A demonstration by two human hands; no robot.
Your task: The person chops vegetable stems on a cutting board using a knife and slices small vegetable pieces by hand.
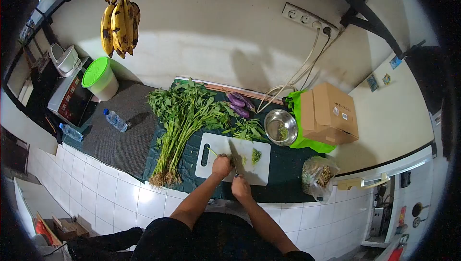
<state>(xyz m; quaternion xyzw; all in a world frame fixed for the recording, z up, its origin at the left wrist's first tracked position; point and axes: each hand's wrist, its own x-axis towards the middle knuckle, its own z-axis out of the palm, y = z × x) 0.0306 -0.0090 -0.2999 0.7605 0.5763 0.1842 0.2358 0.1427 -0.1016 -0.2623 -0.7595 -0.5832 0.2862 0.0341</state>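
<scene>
Near the middle of a white cutting board [259, 174], my left hand [222, 166] is closed around a thin green stem [212, 151], whose end pokes out to the upper left. My right hand [241, 187] grips a kitchen knife [234, 151] by its handle at the board's lower edge. The blade points away from me, just right of my left fingers. Chopped green pieces [256, 156] lie in a small heap right of the blade. Behind the board rest loose green leaves [249, 129]. A large bunch of leafy greens with roots [178, 131] lies to the left.
A steel bowl [280, 127] holds some green bits. Purple eggplants [238, 105] lie near the wall. At right are a cardboard box [329, 113], a green bag [307, 140] and a filled plastic bag [319, 177]. Water bottles [115, 120] and a green-lidded tub [100, 78] occupy the left.
</scene>
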